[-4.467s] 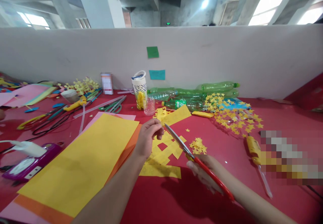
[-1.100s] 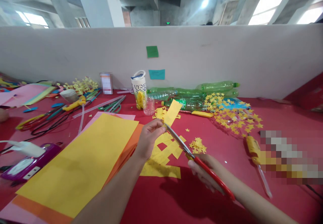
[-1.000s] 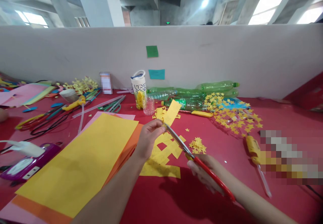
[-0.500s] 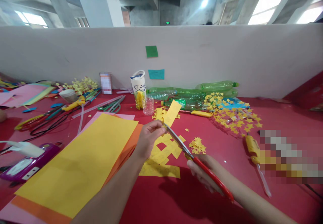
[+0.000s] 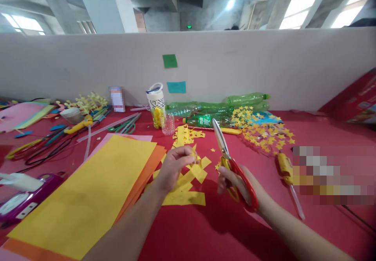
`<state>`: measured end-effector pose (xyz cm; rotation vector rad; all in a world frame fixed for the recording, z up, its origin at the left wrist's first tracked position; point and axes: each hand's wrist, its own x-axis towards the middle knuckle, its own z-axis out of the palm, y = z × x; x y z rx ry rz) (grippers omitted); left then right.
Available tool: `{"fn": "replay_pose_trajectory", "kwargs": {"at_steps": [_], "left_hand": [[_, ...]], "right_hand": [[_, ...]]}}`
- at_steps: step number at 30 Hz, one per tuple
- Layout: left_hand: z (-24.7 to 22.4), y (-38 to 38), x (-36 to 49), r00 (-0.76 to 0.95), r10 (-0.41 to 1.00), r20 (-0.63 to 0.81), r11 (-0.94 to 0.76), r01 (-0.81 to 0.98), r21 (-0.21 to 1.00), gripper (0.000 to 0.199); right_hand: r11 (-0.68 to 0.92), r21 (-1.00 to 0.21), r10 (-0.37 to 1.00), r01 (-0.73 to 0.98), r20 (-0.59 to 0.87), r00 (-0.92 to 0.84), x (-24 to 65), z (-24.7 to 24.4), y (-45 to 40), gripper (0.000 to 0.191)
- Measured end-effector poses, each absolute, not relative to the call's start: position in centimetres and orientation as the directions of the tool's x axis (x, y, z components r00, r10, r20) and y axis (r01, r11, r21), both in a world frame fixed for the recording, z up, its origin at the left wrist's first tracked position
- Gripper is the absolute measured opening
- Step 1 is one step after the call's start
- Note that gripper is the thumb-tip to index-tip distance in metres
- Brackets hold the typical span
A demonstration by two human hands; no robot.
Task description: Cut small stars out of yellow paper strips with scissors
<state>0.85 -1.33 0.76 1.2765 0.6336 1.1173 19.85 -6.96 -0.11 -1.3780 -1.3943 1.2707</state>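
Observation:
Between thumb and fingers, my left hand [image 5: 176,165] pinches a small yellow paper piece [image 5: 194,152], its outline partly hidden by the fingertips. My right hand [image 5: 239,182] is closed around the red and yellow handles of a pair of scissors [image 5: 221,139], whose blades point up and away from the paper. Below my left hand lie yellow paper strips [image 5: 188,198], overlapping on the red table [image 5: 182,233]. Farther back sits a yellow scrap with star-shaped holes [image 5: 190,135]. A single yellow star [image 5: 213,150] rests between the hands, and more stars are partly covered by my right hand.
Yellow sheets [image 5: 88,190] over orange ones lie left, beside a purple power strip [image 5: 29,198]. Green bottles [image 5: 246,98], a tumbler [image 5: 155,104] and a clear cup [image 5: 168,124] stand or lie behind. Scattered stars [image 5: 264,131] and a yellow glue gun [image 5: 284,167] are right.
The scissors have come away from my left hand and turned upright. The long yellow strip has left my left hand, which now pinches only a small piece. The view has shifted slightly right.

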Motion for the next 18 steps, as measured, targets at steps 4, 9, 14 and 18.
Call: {"fn": "replay_pose_trajectory", "kwargs": {"at_steps": [4, 9, 14, 18], "left_hand": [[0.7, -2.9, 1.9, 0.532, 0.824, 0.195, -0.138, -0.144, 0.980, 0.009], [-0.1, -3.6, 3.2, 0.578, 0.794, 0.187, -0.252, 0.033, 0.967, 0.011], [-0.8, -3.7, 4.5, 0.585, 0.775, 0.240, -0.378, 0.125, 0.917, 0.014], [-0.4, -3.2, 4.8, 0.577, 0.772, 0.265, -0.477, 0.251, 0.842, 0.016]], "right_hand": [[-0.222, -0.968, 0.971, -0.118, -0.208, -0.120, 20.1, -0.4, -6.6, 0.030], [-0.058, -0.978, 0.997, -0.201, -0.065, 0.032, 20.3, -1.2, -6.1, 0.024], [0.038, -0.971, 0.991, -0.237, 0.007, 0.131, 20.4, -1.2, -5.8, 0.022], [0.112, -0.961, 0.964, -0.252, 0.043, 0.263, 21.3, -0.9, -5.1, 0.024]]}}
